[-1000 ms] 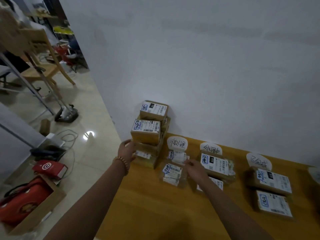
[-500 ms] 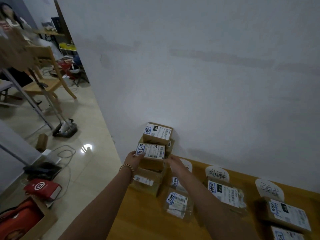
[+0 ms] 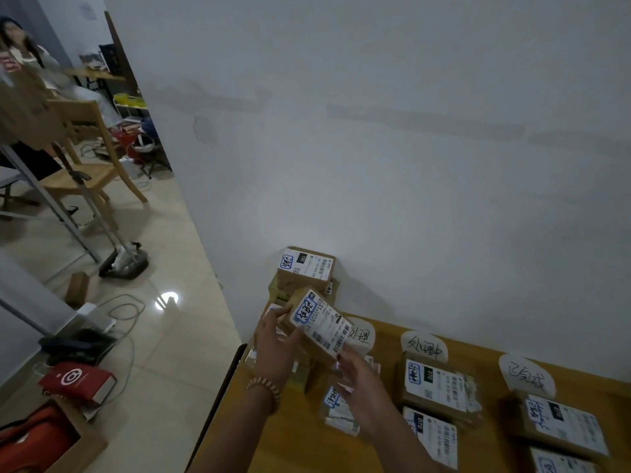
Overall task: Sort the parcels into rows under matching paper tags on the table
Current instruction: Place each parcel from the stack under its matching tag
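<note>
Left hand (image 3: 276, 339) grips the left end of a tilted parcel (image 3: 321, 324); right hand (image 3: 358, 380) pinches its near corner. It hangs above the counter (image 3: 290, 438), just before the far-left stack (image 3: 305, 268), left of the tags (image 3: 423, 346).

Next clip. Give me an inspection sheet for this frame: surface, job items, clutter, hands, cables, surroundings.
Surface: wooden table, set against a white wall.
Job's things: left tag, middle tag and right tag, with parcels in rows below them; stack of parcels at the far left corner.
Clutter: red book on the floor.
Hands: left hand and right hand both hold a lifted parcel, tilted.
Cables: cables loop on the floor by a power strip.
Surroundings: wooden chair; a person far back.
</note>
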